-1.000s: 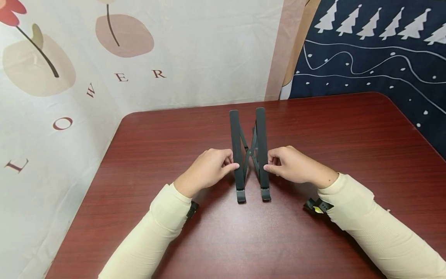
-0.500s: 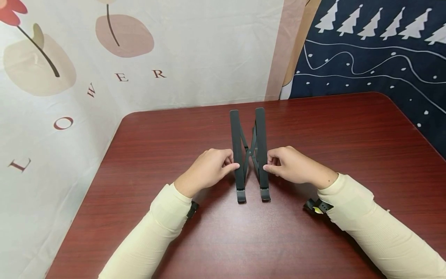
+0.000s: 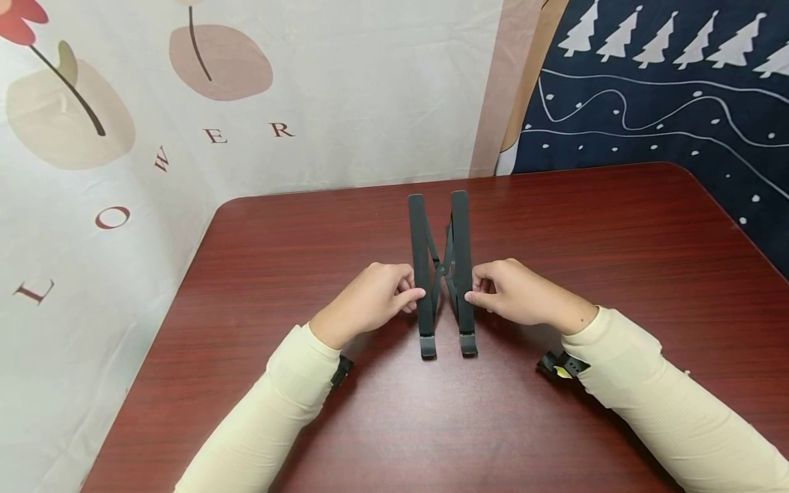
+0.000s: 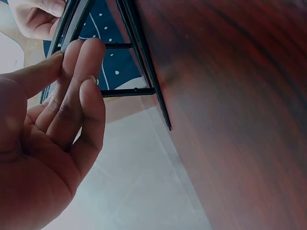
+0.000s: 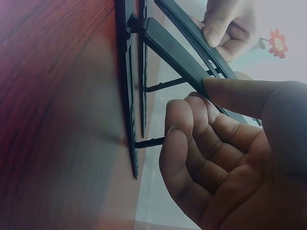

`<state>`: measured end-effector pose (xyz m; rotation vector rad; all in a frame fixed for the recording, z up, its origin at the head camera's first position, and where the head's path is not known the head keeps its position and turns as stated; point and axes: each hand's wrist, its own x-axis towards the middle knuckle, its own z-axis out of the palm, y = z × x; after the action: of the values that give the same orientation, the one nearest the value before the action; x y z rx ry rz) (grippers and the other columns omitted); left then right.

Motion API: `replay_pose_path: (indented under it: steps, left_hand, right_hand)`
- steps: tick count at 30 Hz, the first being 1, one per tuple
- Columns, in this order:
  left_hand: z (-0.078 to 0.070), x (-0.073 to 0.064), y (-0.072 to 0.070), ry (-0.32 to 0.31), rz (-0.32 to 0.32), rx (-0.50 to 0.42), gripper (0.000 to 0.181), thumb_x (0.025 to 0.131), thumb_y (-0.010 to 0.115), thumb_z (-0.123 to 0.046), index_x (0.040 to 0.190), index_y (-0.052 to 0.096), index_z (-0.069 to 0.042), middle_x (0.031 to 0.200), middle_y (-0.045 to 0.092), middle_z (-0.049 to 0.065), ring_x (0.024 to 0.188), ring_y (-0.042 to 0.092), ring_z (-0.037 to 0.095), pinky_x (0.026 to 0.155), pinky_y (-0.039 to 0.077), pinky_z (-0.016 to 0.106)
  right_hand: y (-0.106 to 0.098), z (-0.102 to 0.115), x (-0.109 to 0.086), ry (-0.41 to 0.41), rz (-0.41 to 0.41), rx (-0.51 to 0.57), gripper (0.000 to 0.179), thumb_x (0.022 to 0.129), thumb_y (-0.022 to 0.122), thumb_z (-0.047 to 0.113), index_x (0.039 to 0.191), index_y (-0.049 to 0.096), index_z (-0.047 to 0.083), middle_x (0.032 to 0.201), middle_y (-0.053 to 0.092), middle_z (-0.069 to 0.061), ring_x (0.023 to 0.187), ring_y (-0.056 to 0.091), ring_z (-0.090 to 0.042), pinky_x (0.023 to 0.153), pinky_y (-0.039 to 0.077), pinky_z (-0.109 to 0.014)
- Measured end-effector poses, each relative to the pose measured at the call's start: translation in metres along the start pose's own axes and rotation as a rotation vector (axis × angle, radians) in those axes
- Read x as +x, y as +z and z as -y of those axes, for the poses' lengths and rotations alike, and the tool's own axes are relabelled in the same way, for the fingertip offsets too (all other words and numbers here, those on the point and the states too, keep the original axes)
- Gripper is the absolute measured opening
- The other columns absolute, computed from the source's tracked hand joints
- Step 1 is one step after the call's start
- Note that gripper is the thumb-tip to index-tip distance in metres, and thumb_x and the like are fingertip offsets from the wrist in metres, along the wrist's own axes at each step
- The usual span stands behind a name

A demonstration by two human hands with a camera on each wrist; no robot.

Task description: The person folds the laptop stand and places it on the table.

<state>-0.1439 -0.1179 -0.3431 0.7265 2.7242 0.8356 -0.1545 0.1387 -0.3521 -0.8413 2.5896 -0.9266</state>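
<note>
A black folding laptop stand [image 3: 422, 260] stands on the table, its two long arms slanting up toward the back and joined by crossed bars at the middle. My left hand [image 3: 370, 301] pinches the left arm between thumb and curled fingers, near its lower half. On the opposite side, my right hand [image 3: 518, 291] pinches the right arm at about the same height. In the right wrist view, the raised arm [image 5: 180, 60] sits above a base rail [image 5: 128, 96], with thin struts between them. Small hooked lips [image 3: 468, 344] show at the near ends.
The reddish-brown wooden table [image 3: 296, 239] surrounds the stand. Behind it hang a pale curtain [image 3: 382, 89] with flower prints and letters, and a dark blue cloth [image 3: 647, 109] with white trees. Black straps [image 3: 562, 364] circle both wrists.
The stand's two arms have drawn very slightly closer together, with both hands keeping their hold. Otherwise the scene looks the same.
</note>
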Motion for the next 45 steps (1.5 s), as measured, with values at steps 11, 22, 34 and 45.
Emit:
replay_pose_path:
  steps: [11,22,34,45]
  left_hand:
    - [-0.0022,0.0004,0.0024,-0.014,0.016,-0.042,0.017,0.095,0.069,-0.022,0.084,0.062,-0.011,0.073,0.073,-0.006,0.068,0.071,0.008,0.063,0.049,0.021]
    - [-0.0036,0.0008,0.0043,-0.005,0.013,-0.034,0.017,0.094,0.07,-0.022,0.085,0.062,-0.011,0.073,0.073,-0.006,0.067,0.071,0.008,0.065,0.049,0.021]
    - [-0.0048,0.0008,0.0056,-0.003,0.005,-0.01,0.017,0.094,0.07,-0.023,0.084,0.063,-0.011,0.072,0.073,-0.007,0.067,0.07,0.009,0.062,0.048,0.02]
    - [-0.0056,0.0013,0.0065,0.004,-0.002,0.005,0.017,0.095,0.07,-0.023,0.083,0.063,-0.012,0.071,0.072,-0.007,0.066,0.069,0.009,0.06,0.046,0.02]
  right_hand:
    - [0.0011,0.004,-0.0003,-0.021,-0.006,-0.009,0.023,0.093,0.069,0.013,0.073,0.058,0.013,0.061,0.056,0.003,0.053,0.053,-0.008,0.055,0.045,-0.024]
    - [0.0019,0.0057,-0.0006,-0.013,-0.006,-0.015,0.023,0.092,0.07,0.013,0.072,0.057,0.013,0.06,0.055,0.003,0.053,0.052,-0.008,0.055,0.044,-0.024]
    - [0.0018,0.0091,-0.002,-0.032,-0.018,-0.011,0.023,0.092,0.07,0.012,0.072,0.058,0.012,0.061,0.054,0.003,0.054,0.05,-0.007,0.055,0.043,-0.024]
    - [0.0036,0.0077,-0.0012,-0.037,-0.027,-0.021,0.023,0.091,0.071,0.012,0.072,0.058,0.013,0.061,0.054,0.004,0.055,0.049,-0.006,0.056,0.043,-0.023]
